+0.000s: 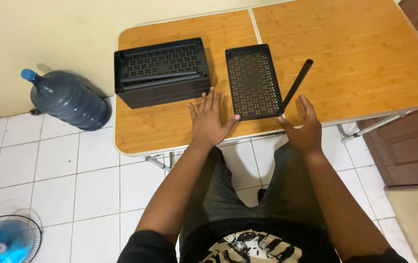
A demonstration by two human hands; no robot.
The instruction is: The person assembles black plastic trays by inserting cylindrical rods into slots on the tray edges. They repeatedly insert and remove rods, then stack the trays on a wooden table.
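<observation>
A flat black perforated plastic tray panel (pixel 253 82) lies on the wooden folding worktop (pixel 365 53), near its front edge. A black plastic tube (pixel 297 84) stands tilted at the panel's front right corner, leaning away to the right. The left hand (pixel 210 120) rests flat on the worktop just left of the panel, grip apart with fingers spread and the thumb tip touching the panel's front edge. The right hand (pixel 305 127) hovers by the tube's lower end, its grip apart and clamped on nothing. Left of the panel sits a stack of black perforated plastic trays (pixel 161 72). On the tiled floor (pixel 92 190) stand a dark blue water jug (pixel 69 99) and a blue fan (pixel 5 242).
</observation>
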